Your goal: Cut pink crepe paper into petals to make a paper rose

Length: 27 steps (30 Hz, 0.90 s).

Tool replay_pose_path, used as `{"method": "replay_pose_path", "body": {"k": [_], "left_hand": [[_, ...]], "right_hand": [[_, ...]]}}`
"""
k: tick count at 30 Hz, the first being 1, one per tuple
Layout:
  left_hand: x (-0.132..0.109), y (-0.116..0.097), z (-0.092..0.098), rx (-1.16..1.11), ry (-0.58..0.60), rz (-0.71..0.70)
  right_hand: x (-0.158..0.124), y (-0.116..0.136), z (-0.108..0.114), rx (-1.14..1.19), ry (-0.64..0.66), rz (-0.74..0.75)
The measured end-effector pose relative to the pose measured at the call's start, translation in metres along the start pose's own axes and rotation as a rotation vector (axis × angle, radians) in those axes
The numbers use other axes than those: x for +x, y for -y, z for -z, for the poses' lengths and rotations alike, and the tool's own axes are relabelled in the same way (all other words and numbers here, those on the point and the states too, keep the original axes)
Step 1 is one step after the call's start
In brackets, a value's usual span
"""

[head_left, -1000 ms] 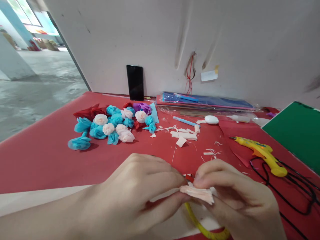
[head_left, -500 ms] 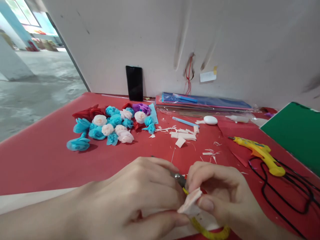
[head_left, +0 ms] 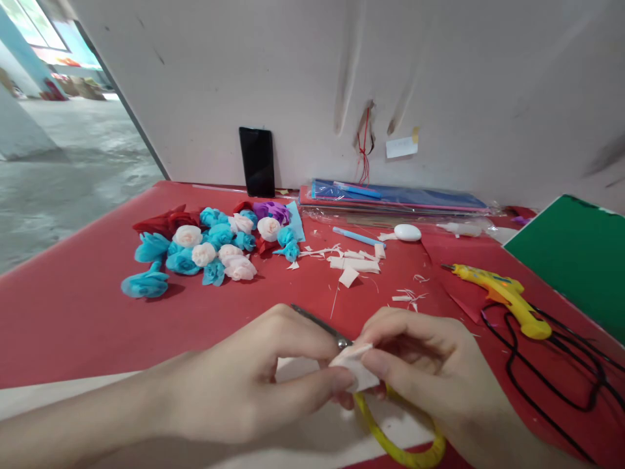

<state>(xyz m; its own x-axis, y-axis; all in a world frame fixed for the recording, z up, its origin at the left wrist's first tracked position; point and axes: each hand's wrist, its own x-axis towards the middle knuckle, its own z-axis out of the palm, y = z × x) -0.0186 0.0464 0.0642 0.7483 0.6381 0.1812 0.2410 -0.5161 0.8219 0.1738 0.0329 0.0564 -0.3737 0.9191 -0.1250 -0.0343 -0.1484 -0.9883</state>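
Observation:
Between both hands is a small folded piece of pale pink paper (head_left: 357,369). My left hand (head_left: 258,374) pinches its left side between thumb and fingers. The fingertips of my right hand (head_left: 424,368) close on its right side. Scissors with a yellow handle (head_left: 398,449) lie beneath the hands; their dark blades point up and left, and part of them is hidden by the fingers. Under the hands a pale sheet (head_left: 312,430) rests on the red tabletop (head_left: 88,312).
Paper roses (head_left: 215,244) in blue, pink, red and purple cluster at the left. Pale scraps (head_left: 354,264) lie beyond the hands. A yellow glue gun (head_left: 502,293) with black cord is at the right, near a green board (head_left: 576,260). A phone (head_left: 257,161) leans against the wall.
Both hands have shifted slightly, and the pink piece is higher and flatter between the fingertips. More of the scissors' blades and yellow handle shows. The view has moved a little.

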Motion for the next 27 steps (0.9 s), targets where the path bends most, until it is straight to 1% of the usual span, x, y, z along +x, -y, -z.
{"method": "replay_pose_path", "body": {"k": [2,6,8,11,14,17,20,22,24,27], "left_hand": [[0.001,0.001,0.000,-0.099,0.056,0.064],[0.002,0.004,0.000,-0.208,0.054,0.114],[0.002,0.004,0.000,-0.234,0.069,0.133],[0.002,0.004,0.000,-0.267,0.077,0.151],[0.001,0.006,-0.001,-0.284,0.046,0.145],[0.001,0.007,-0.002,-0.303,0.029,0.121],[0.001,0.006,-0.002,-0.324,0.016,0.095],[0.002,0.005,-0.003,-0.326,-0.002,0.085],[0.002,0.004,-0.004,-0.331,-0.019,0.094],[0.002,0.003,-0.008,-0.356,-0.053,0.125]], "right_hand": [[0.000,-0.001,0.001,-0.002,0.022,-0.036],[0.002,-0.002,-0.003,0.008,0.126,-0.057],[0.003,-0.002,-0.004,0.055,0.151,-0.066],[0.004,-0.002,-0.003,0.104,0.133,-0.128],[0.005,-0.001,0.001,0.042,0.078,-0.166],[0.006,0.001,0.004,0.010,0.060,-0.105],[0.007,0.001,0.005,0.015,0.080,0.013],[0.008,-0.001,0.004,0.042,0.109,0.033],[0.009,-0.005,0.003,0.133,0.148,-0.031],[0.011,-0.013,0.001,0.337,0.169,-0.202]]}}
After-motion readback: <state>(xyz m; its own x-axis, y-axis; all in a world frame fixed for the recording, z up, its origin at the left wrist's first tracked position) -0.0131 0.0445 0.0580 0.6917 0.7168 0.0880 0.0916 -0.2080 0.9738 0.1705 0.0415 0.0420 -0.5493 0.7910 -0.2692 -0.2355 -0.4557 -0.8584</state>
